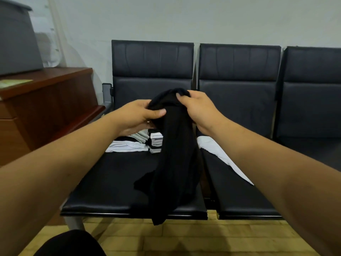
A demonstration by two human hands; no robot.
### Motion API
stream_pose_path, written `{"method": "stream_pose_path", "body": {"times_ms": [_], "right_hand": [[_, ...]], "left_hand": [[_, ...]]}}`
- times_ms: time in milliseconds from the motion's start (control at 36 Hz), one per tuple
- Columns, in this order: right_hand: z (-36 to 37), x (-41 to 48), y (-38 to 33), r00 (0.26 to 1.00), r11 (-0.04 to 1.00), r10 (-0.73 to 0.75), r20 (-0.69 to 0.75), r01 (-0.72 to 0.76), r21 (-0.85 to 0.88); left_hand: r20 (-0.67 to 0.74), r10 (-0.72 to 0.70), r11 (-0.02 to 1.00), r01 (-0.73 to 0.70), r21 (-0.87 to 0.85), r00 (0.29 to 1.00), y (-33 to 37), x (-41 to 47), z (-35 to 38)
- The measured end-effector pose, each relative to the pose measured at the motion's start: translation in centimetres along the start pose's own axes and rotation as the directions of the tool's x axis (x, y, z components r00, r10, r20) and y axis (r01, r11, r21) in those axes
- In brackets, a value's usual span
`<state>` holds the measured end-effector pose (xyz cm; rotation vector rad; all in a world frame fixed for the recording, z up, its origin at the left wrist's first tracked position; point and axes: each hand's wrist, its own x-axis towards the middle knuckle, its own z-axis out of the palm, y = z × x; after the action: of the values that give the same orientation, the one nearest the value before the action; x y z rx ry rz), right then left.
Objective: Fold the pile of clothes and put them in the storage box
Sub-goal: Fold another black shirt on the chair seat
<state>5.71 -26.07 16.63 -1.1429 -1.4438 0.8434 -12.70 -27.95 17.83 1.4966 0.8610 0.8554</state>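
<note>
A black garment (173, 157) hangs bunched in the air over the left seat, its lower end dangling past the seat's front edge. My left hand (140, 115) grips its top from the left, thumb on the cloth. My right hand (197, 106) grips the top from the right, fingers curled over the bunched fabric. Behind the garment on the left seat lie folded white clothes (127, 145) and a small stack of black-and-white folded pieces (156, 143). A white garment (221, 156) lies unfolded on the middle seat. No storage box is clearly in view.
A row of black padded seats (114, 182) runs along a pale wall. A brown wooden cabinet (46, 108) stands to the left with a grey box-like object (16, 43) on top. Yellowish floor tiles (203, 237) lie below.
</note>
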Motion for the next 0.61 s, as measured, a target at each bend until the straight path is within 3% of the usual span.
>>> {"method": "stream_pose_path", "body": {"times_ms": [28,83,167,222,278,333,389,417,472,500,611], "right_hand": [[-0.1,0.1,0.1,0.999,0.999,0.038,-0.016,-0.037,0.039],[-0.5,0.4,0.4,0.992,0.981,0.106,-0.073,-0.092,0.172],[-1.4,0.9,0.2,0.972,0.874,0.222,-0.083,-0.16,0.459],[-1.7,0.8,0.1,0.975,0.867,0.221,-0.004,-0.194,0.459],[-1.9,0.3,0.2,0.967,0.94,0.163,0.194,-0.212,0.269],[-1.5,-0.7,0.2,0.869,0.978,0.205,0.45,-0.165,-0.127],[-0.8,-0.9,0.8,0.769,0.912,0.339,0.542,-0.126,-0.39],[-0.4,-0.8,1.1,0.77,0.905,0.354,0.531,-0.138,-0.403],[0.0,-0.3,1.6,0.836,0.948,0.314,0.451,-0.247,-0.201],[0.1,0.1,1.8,0.871,0.951,0.298,0.391,-0.305,-0.045],[-0.3,0.8,1.4,0.93,0.857,0.312,0.195,-0.364,0.366]], "left_hand": [[-0.013,-0.011,0.984,0.009,-0.176,1.0,-0.4,-0.2,0.0],[-0.085,-0.008,0.945,-0.02,-0.327,0.996,-0.8,-0.4,-0.2],[-0.185,-0.018,0.964,-0.032,-0.263,0.983,-1.0,-0.4,-0.8],[-0.149,-0.046,0.988,0.023,-0.155,0.988,-1.1,-0.5,-1.5],[-0.055,-0.044,0.999,0.043,-0.012,0.998,-1.5,-0.4,-1.8],[0.013,-0.011,0.986,0.009,0.165,1.0,-1.9,0.0,-2.0],[0.062,-0.026,0.899,-0.004,0.438,0.998,-2.2,0.5,-2.7],[0.092,-0.07,0.806,0.001,0.592,0.993,-2.3,0.8,-3.2],[0.068,-0.173,0.561,0.042,0.827,0.983,-3.2,1.3,-4.1],[0.039,-0.215,0.493,0.074,0.867,0.976,-3.8,1.5,-4.5],[0.074,-0.382,0.602,0.188,0.776,0.921,-7.1,1.2,-5.7]]}}
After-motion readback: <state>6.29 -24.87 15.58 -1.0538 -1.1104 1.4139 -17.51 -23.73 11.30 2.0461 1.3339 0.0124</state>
